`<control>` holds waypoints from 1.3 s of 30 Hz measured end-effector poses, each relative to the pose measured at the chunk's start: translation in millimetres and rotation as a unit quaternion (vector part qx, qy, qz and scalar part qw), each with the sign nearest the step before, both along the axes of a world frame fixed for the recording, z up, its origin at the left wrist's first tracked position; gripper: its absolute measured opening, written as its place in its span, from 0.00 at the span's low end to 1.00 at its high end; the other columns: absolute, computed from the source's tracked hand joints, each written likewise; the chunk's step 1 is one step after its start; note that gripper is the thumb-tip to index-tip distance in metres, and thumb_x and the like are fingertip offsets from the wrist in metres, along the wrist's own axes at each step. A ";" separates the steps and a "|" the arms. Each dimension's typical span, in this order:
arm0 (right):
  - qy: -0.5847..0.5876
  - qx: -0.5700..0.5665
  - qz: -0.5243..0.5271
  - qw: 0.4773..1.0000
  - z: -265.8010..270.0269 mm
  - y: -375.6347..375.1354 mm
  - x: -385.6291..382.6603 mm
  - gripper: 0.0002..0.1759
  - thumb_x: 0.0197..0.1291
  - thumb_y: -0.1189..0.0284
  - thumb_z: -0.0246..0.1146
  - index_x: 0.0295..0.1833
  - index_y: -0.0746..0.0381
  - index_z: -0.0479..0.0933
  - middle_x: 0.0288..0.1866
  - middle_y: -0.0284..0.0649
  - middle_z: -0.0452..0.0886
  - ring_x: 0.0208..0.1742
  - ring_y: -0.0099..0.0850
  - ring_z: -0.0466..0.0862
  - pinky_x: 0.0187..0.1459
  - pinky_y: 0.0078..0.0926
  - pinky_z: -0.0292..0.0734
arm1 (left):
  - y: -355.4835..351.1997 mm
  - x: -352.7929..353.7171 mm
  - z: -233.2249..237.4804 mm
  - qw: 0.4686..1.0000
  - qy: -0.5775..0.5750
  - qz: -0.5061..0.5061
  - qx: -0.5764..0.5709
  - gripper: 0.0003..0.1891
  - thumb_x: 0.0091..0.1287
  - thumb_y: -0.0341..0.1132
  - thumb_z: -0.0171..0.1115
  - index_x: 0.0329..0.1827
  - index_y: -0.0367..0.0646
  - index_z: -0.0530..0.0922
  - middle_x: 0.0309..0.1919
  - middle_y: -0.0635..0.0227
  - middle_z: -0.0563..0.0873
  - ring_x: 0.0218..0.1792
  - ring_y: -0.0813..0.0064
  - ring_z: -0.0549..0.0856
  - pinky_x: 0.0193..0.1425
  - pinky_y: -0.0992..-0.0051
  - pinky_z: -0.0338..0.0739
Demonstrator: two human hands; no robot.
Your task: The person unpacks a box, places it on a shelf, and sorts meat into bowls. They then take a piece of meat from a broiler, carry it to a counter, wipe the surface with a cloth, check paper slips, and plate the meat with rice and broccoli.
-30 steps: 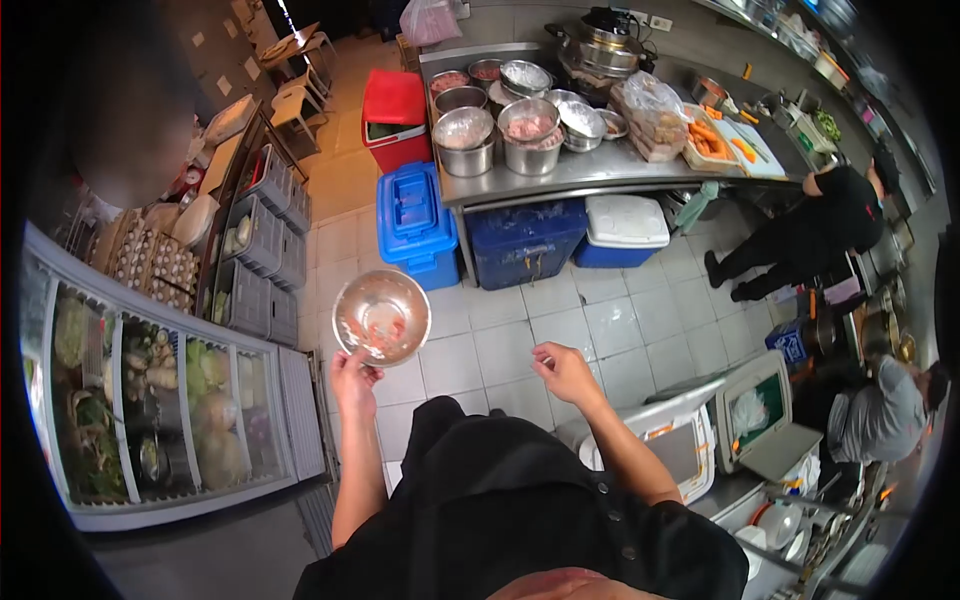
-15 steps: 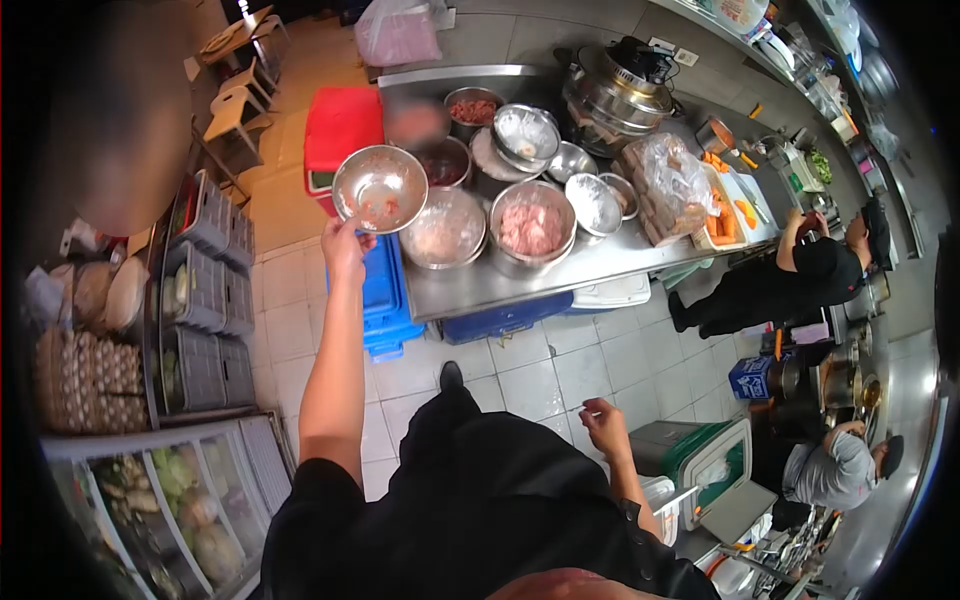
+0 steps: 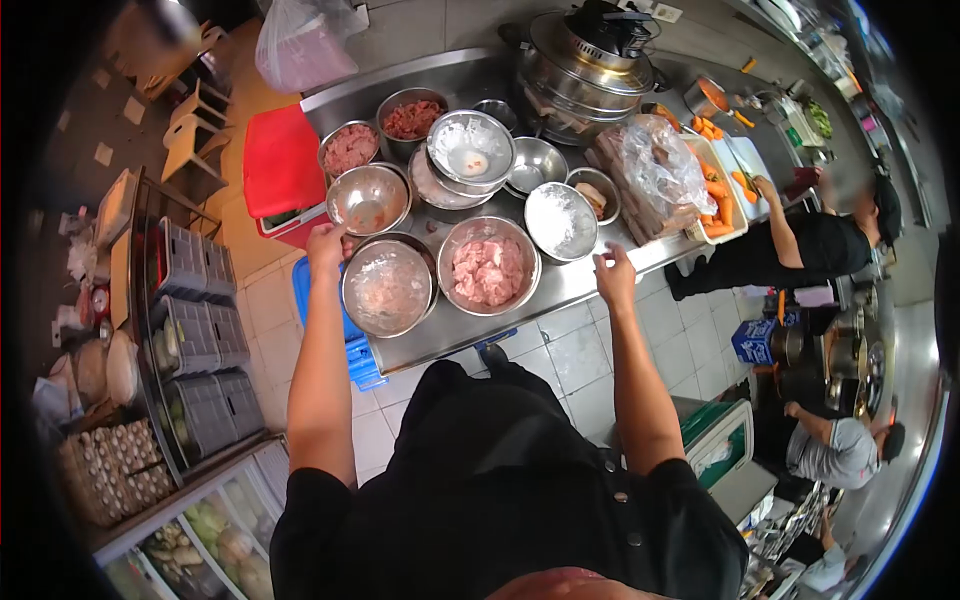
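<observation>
Nearest the camera, both bare arms reached out from a black top toward the steel desk (image 3: 452,335). The left grip (image 3: 325,243) was clenched on the near rim of a small steel bowl (image 3: 370,198), thumb over the edge. That bowl stood at the desk's left end, just behind a film-covered bowl (image 3: 386,287), and held only a reddish smear. Whether it rested on the desk or hung just above it could not be told. The right grip (image 3: 612,275) was released, its fingers spread and holding nothing. It hovered over the desk's front edge, near a shallow wrapped bowl (image 3: 560,220).

Between the two hands sat a bowl of pale pink meat (image 3: 488,268), touching the film-covered bowl. A blue crate (image 3: 352,345) showed under the desk at the left.

Further back stood a bowl of minced meat (image 3: 349,148), a bowl of darker red meat (image 3: 411,118) and a stacked bowl (image 3: 470,148) with something white inside. A clear bag (image 3: 655,165) lay to the right of these, beside a tray of carrots (image 3: 715,195). A large lidded pot (image 3: 585,60) stood at the back. A red cooler (image 3: 282,165) stood on the floor off the desk's left end.

At the far right, a co-worker in black (image 3: 800,240) leaned over the desk.
</observation>
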State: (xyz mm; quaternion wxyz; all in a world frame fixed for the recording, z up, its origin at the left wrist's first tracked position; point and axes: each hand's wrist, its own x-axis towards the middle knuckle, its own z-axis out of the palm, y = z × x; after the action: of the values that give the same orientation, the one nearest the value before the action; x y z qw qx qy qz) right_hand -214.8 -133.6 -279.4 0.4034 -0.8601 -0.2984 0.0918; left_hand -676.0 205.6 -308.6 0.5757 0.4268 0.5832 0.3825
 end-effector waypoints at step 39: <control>-0.041 0.308 -0.692 0.651 71.5 -622.4 -224.4 0.33 0.60 0.83 0.51 0.74 0.69 0.59 0.64 0.59 0.77 0.51 0.52 0.87 0.40 0.48 0.91 | -379.8 170.1 108.9 0.834 -0.157 -0.529 0.030 0.06 0.75 0.24 0.59 0.52 0.38 0.76 0.54 0.58 0.84 0.34 0.79 0.84 0.40 0.78 0.79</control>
State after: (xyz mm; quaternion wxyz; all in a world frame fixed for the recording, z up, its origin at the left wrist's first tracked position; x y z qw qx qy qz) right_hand -439.2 -756.1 -207.9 0.5791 -0.6464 0.3564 -0.3462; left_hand -505.8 -174.2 -199.7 0.7611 0.6211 0.1586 0.0992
